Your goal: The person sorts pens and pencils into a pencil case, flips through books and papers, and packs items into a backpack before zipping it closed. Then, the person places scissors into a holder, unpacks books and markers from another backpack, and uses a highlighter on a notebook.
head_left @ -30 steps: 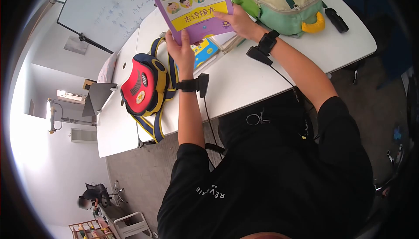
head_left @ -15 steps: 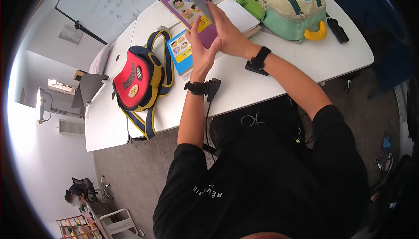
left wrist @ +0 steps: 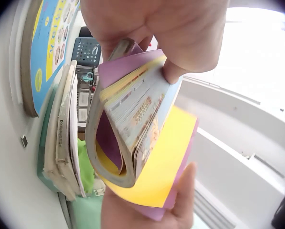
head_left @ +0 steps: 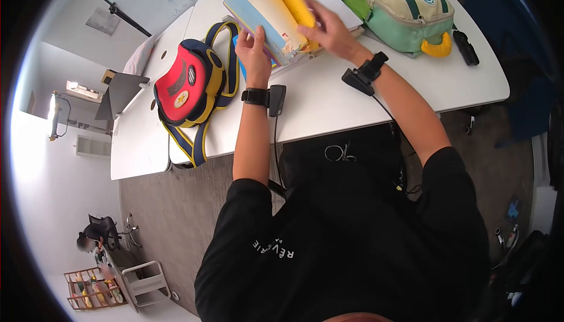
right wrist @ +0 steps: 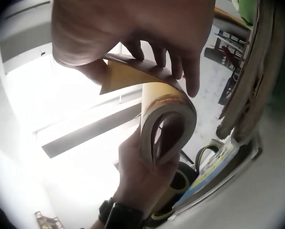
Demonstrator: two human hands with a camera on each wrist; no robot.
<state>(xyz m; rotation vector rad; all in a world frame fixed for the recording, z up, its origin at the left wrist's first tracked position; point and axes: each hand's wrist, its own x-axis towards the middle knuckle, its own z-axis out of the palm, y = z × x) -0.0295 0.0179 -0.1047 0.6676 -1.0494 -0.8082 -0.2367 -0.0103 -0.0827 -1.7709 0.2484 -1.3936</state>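
An illustrated book (head_left: 261, 13) is held in the air above the table, its pages bent and bulging. My left hand (head_left: 254, 57) grips its left side, thumb on the light blue page. My right hand (head_left: 338, 35) pinches the yellow inner leaf and purple cover at the right. In the left wrist view the page block (left wrist: 135, 119) curls round into a loop, with the yellow leaf (left wrist: 168, 157) spread below it. The right wrist view shows the fingers of my right hand (right wrist: 137, 33) behind the cover and the rolled pages (right wrist: 168, 124) beneath.
A blue book (left wrist: 49, 52) and a stack of books (left wrist: 63, 138) lie on the white table (head_left: 317, 107). The red and navy backpack (head_left: 187, 84) is at the left, the green and cream backpack (head_left: 405, 19) at the right. Beside that lies a black object (head_left: 465, 47).
The purple book, first shown cover up and then tilted, is now open with inner pages showing. My right hand has moved right with the cover, and my hands have drawn apart.
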